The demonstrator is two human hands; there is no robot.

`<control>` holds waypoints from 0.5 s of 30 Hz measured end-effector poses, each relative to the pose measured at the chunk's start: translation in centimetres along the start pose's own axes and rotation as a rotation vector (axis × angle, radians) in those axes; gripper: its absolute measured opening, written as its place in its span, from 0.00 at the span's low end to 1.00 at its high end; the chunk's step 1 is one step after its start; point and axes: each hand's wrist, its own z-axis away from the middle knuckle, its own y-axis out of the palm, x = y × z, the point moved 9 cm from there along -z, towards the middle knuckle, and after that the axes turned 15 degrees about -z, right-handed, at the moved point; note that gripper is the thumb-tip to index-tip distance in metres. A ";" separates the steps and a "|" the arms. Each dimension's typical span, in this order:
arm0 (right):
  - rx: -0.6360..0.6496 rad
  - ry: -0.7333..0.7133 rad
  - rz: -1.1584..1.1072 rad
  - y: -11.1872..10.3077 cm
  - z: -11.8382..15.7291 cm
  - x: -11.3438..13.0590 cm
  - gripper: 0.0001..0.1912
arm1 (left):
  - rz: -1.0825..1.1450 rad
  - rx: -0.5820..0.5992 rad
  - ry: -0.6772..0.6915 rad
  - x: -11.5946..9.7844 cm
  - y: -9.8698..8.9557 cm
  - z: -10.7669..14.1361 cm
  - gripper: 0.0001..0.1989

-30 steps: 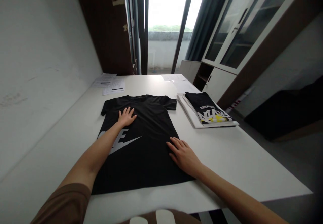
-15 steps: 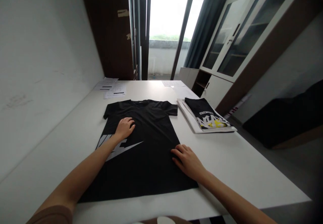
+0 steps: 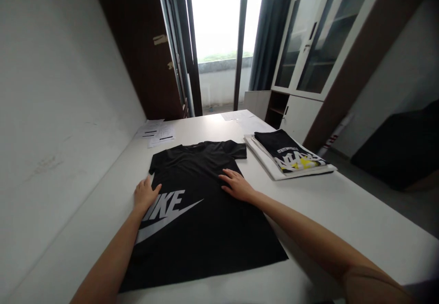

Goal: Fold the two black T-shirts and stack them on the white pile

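A black T-shirt with a large grey print lies spread flat on the white table, its collar toward the window and its hem toward me. My left hand rests at the shirt's left edge, just under the sleeve, with thumb and fingers apart. On the right side of the shirt's chest, my right hand lies palm down with its fingers spread. Neither hand grips the cloth.
Folded clothes, a black printed one on top of white ones, sit at the table's right side. Paper sheets lie at the far left, and more papers at the far end. A wall borders the left.
My left hand has moved from the shirt's chest out to its left edge, uncovering more of the print. My right hand has slid up the shirt toward the sleeve. The view has tilted.
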 end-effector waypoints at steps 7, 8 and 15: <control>0.016 0.073 -0.010 1.2 -1.4 -2.6 0.31 | 0.045 0.035 0.070 -1.9 -2.0 0.8 0.13; 0.016 0.073 -0.013 1.2 -1.2 -2.7 0.31 | 0.075 0.050 0.062 -1.9 -1.9 0.8 0.12; 0.018 0.103 -0.031 0.9 -0.7 -2.9 0.30 | 0.184 0.163 -0.035 -0.3 -0.7 0.2 0.20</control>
